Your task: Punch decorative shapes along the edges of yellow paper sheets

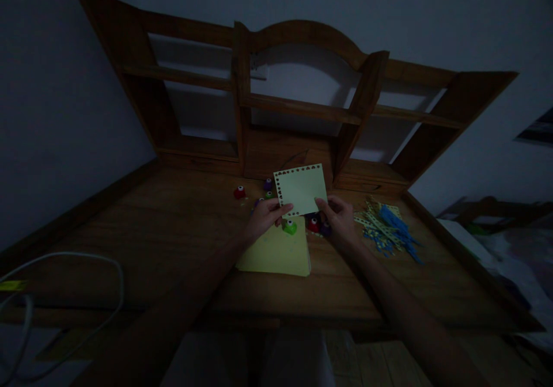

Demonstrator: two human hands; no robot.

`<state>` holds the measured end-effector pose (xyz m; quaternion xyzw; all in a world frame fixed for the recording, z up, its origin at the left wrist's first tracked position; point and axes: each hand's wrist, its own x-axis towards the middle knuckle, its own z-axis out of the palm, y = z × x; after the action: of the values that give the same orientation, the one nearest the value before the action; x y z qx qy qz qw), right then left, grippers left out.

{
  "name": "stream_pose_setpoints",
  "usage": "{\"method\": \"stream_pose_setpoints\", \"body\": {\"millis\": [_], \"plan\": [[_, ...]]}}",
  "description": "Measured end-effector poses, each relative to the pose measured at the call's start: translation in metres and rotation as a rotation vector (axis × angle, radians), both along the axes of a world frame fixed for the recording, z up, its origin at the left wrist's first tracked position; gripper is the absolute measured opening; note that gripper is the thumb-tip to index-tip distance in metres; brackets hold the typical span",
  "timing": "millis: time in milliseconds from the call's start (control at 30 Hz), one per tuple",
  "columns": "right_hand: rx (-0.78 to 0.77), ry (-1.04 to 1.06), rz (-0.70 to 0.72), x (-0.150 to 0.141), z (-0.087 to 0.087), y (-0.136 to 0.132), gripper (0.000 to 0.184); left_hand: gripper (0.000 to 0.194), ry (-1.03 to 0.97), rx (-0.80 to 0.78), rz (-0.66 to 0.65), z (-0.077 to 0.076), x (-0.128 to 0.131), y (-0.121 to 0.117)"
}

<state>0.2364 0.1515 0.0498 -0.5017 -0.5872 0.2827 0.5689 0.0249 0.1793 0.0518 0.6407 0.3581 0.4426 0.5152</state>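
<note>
A pale yellow-green sheet of paper (301,188) is raised above the desk, with rows of small punched shapes along its top and left edges and part of its bottom edge. My left hand (264,219) pinches its lower left corner between thumb and fingers. At the lower right, my right hand (339,217) grips the same sheet, thumb on top. Just under it, a green craft punch (290,227) sits on a stack of yellow paper (276,254). Beside my right hand are a red craft punch (314,224) and a purple craft punch (325,229), partly hidden.
Another red punch (239,192) and a purple punch (268,184) stand farther back. Blue and yellow paper strips and scraps (395,228) lie heaped at the right. A wooden shelf unit (298,110) rises behind the desk (173,231). A white cable (86,254) loops at the left.
</note>
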Motion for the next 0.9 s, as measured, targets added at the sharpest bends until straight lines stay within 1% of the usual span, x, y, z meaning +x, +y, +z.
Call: {"method": "stream_pose_setpoints", "body": {"millis": [133,333,500,667,900], "plan": [[-0.006,0.004,0.000,0.0000,-0.0005,-0.0005,0.034,0.030,0.019,0.029,0.028,-0.0021,-0.0005,0.0011],[-0.005,-0.001,0.002,-0.0011,0.0006,-0.0006,0.032,0.030,0.017,0.038,0.030,-0.0055,-0.0007,0.0028],[-0.002,-0.007,-0.015,-0.0017,0.0022,-0.0016,0.036,0.030,0.064,0.012,0.026,-0.0029,-0.0009,0.0018],[0.007,-0.027,-0.006,-0.0013,0.0032,-0.0022,0.033,0.032,0.081,0.010,0.029,0.0003,-0.0008,-0.0002],[0.014,-0.014,-0.004,-0.0015,0.0029,-0.0023,0.030,0.035,0.093,0.002,0.021,-0.0037,-0.0019,0.0025]]}}
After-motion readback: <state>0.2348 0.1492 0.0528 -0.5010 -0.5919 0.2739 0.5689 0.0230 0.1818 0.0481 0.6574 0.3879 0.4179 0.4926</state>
